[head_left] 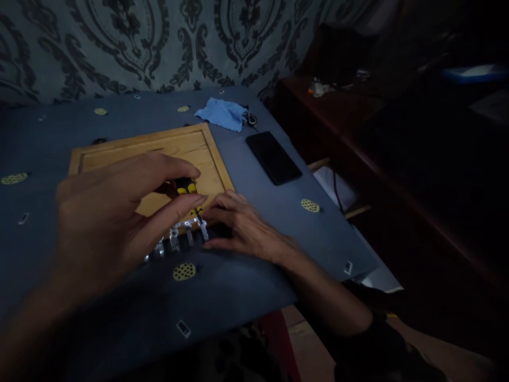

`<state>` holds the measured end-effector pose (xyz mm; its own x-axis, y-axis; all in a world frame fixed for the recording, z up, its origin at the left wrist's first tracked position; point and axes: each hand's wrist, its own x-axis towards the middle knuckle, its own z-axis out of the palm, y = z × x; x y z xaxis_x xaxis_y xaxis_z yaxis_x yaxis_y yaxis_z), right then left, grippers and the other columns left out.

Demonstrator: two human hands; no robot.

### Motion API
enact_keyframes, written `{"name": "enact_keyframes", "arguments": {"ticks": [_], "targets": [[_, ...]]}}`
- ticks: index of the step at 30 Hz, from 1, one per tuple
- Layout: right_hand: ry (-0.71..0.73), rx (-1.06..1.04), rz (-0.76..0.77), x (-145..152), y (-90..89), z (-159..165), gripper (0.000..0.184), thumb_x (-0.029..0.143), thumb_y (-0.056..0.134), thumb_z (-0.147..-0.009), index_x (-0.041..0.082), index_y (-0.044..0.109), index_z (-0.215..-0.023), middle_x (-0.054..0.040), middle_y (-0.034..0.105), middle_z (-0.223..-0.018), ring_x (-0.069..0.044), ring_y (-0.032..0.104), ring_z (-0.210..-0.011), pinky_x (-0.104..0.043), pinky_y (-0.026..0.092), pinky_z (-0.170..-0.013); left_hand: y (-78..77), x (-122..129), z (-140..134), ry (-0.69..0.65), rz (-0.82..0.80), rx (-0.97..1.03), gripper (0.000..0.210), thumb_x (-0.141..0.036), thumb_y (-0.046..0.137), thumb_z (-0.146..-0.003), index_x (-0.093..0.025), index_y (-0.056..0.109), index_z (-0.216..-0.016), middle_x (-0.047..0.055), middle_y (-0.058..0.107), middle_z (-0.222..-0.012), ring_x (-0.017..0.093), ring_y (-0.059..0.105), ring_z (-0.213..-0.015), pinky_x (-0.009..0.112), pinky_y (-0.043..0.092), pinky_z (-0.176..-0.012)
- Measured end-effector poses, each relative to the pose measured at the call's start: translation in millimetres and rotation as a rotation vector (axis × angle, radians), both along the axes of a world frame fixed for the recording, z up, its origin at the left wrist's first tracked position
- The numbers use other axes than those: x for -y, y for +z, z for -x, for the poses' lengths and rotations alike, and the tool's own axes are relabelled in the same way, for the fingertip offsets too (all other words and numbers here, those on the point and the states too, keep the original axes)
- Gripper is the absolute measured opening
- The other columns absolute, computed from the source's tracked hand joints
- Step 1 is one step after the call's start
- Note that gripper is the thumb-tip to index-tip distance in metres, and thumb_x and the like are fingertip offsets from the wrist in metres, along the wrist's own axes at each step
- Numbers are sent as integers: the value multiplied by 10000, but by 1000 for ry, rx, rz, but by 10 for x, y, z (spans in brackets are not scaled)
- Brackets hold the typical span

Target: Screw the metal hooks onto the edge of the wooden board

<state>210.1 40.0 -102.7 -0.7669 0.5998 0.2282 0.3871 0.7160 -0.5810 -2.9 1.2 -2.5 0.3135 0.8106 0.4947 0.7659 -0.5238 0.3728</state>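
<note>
My left hand (107, 212) closes its thumb and fingers on a short yellow-and-black screwdriver (186, 187). The screwdriver slants down, its tip close to the right end of a silver metal hook rail (175, 239). This rail, with several hooks, lies along the near edge of a framed wooden board (218, 164). At the rail's right end, my right hand (246, 228) pinches the last hook between thumb and fingers. My left hand covers much of the board and the rail's left part.
A blue-grey tablecloth (254, 297) with pineapple prints covers the table. Right of the board lies a black phone (274, 157). Farther back are a crumpled blue cloth (222, 113) and a small dark key-like item (251, 119). A patterned wall (178, 42) borders the back.
</note>
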Motion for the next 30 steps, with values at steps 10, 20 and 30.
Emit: {"name": "enact_keyframes", "arguments": {"ticks": [10, 20, 30], "targets": [[11, -24, -9, 0, -17, -6, 478, 506, 750, -873, 142, 686, -1176, -87, 637, -1074, -245, 545, -1030, -384, 434, -911, 5, 25, 17, 1, 29, -6, 250, -494, 603, -976, -306, 714, -1098, -67, 780, -1024, 167, 728, -908, 346, 531, -765], [1, -9, 29, 10, 22, 5, 470, 479, 754, -877, 163, 691, -1220, -78, 628, -1069, -243, 531, -1038, -376, 425, -913, 41, 60, 36, 33, -15, -77, 270, -548, 572, -974, -336, 723, -1049, -82, 780, -943, 151, 713, -786, 344, 506, -633], [1, 20, 31, 10, 19, -11, 468, 489, 747, -881, 168, 677, -1214, -90, 632, -1090, -251, 533, -1050, -395, 452, -914, 25, 53, 75, 109, 43, -12, 331, -587, 645, -908, -329, 767, -1075, -51, 768, -963, 196, 701, -804, 429, 477, -691]]}}
